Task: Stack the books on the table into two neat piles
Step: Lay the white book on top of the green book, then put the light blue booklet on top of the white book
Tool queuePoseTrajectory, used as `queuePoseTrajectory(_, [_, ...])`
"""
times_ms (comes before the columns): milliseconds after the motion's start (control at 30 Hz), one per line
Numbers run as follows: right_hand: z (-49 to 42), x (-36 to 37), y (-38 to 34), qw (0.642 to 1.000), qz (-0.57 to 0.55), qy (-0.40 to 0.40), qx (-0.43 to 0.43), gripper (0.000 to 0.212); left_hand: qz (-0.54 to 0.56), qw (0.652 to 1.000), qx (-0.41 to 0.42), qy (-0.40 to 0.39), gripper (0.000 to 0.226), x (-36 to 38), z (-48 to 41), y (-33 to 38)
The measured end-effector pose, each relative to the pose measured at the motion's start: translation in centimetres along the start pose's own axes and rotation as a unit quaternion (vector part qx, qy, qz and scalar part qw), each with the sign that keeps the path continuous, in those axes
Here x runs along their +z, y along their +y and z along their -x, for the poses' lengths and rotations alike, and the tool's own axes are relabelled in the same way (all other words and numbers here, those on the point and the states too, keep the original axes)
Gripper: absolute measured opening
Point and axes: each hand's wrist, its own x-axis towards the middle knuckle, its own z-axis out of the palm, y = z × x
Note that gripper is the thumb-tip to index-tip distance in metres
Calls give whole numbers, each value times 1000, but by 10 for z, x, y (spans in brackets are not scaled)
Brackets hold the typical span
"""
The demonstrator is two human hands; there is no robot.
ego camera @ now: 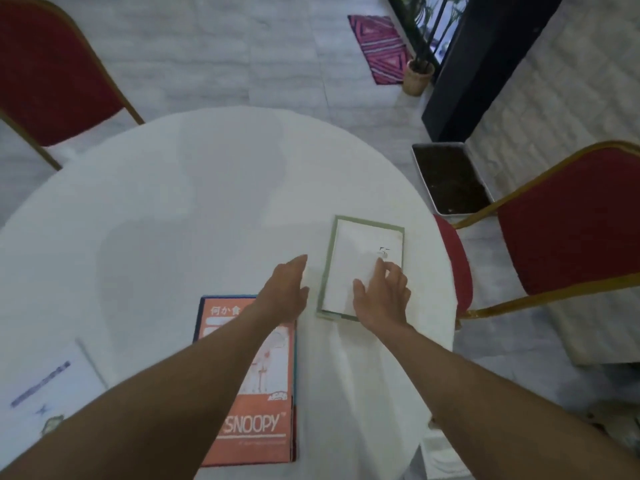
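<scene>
A white book with a green border lies flat on the right part of the round white table. My right hand rests on its near half with fingers spread. My left hand is held flat and edge-on just left of that book, fingers straight. An orange Snoopy book lies near the front edge, partly under my left forearm, on top of a dark-covered book whose edge shows. A white book with blue writing lies at the front left.
Red chairs with gold frames stand at the far left and at the right. A tray of dark soil, a small potted plant and a pink patterned mat are on the floor beyond the table.
</scene>
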Motion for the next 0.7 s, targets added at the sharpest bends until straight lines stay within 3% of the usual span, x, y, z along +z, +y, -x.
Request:
queuePoseTrajectory(267, [33, 54, -108, 980, -44, -134, -140, 64, -16, 986, -130, 106, 51, -44, 84, -99])
queuePoseTrajectory(400, [59, 93, -158, 957, -36, -204, -203, 61, -35, 967, -218, 129, 55, -59, 129, -152])
queuePoseTrajectory(567, [96, 145, -203, 918, 2, -273, -288, 60, -32, 924, -350, 149, 54, -64, 183, -209])
queuePoseTrajectory(700, [126, 184, -228, 880, 37, -338, -332, 61, -7, 867, -468, 170, 55, -60, 221, -248])
